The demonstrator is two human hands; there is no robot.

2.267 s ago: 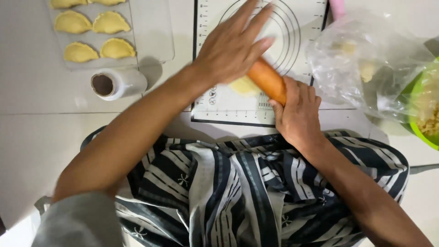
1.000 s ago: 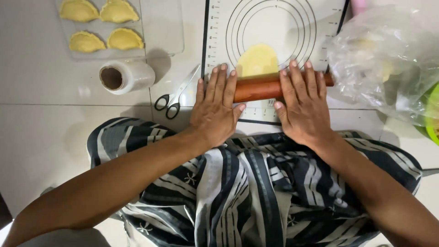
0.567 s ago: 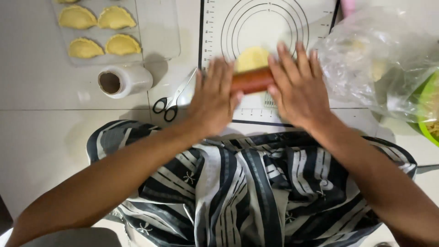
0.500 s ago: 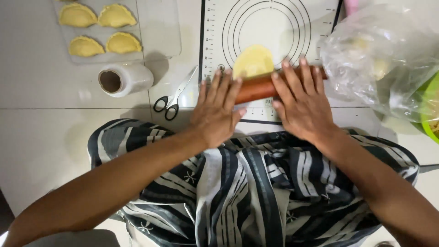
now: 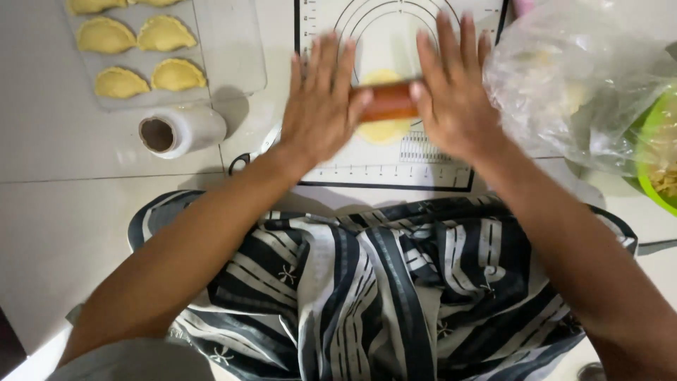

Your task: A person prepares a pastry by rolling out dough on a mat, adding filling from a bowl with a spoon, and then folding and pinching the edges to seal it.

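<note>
A reddish-brown wooden rolling pin (image 5: pixel 386 103) lies across a round of yellow dough (image 5: pixel 383 130) on a white baking mat (image 5: pixel 395 173) printed with black rings. My left hand (image 5: pixel 321 102) presses flat on the pin's left end, fingers spread and straight. My right hand (image 5: pixel 455 92) presses flat on its right end in the same way. Both palms rest on top of the pin rather than wrapping it. The dough shows above and below the pin.
A clear tray (image 5: pixel 233 56) at the upper left holds several folded yellow pastries (image 5: pixel 120 81). A roll of cling film (image 5: pixel 182 130) lies below it, with scissors (image 5: pixel 247 159) beside the mat. A crumpled clear plastic bag (image 5: pixel 585 77) and a green bowl (image 5: pixel 652 183) stand at the right.
Both hands have pushed the rolling pin away from me, up over the dough. It has been rolling back and forth across the mat through the earlier frames.
</note>
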